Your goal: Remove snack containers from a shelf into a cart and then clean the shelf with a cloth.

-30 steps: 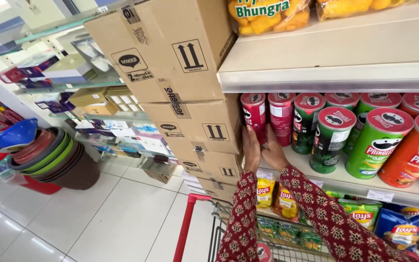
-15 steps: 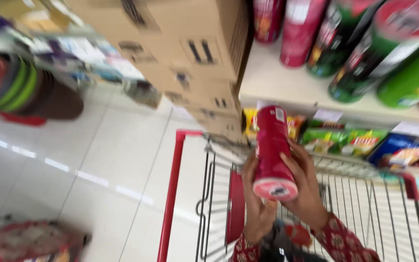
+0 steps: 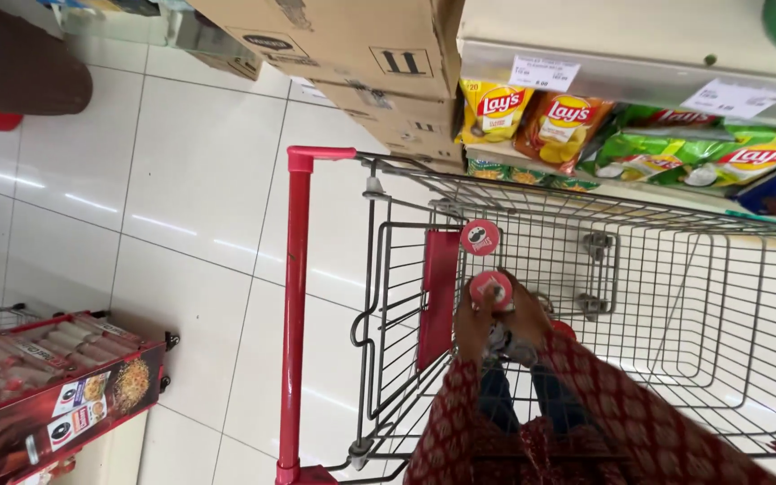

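Thing: red cylindrical cardboard crisp can (image 3: 491, 289) — light, stiff, smooth-walled, crushable.
Hold: left hand (image 3: 471, 325) and right hand (image 3: 524, 316) are clasping its sides, grip pressed around the tube inside the wire trolley (image 3: 675, 269).

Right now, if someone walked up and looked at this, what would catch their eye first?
First, the wire shopping cart with its red handle, filling the middle. Inside it, both hands, the left hand and the right hand, close around a red snack can, beside another red can. Bright chip bags line the shelf above.
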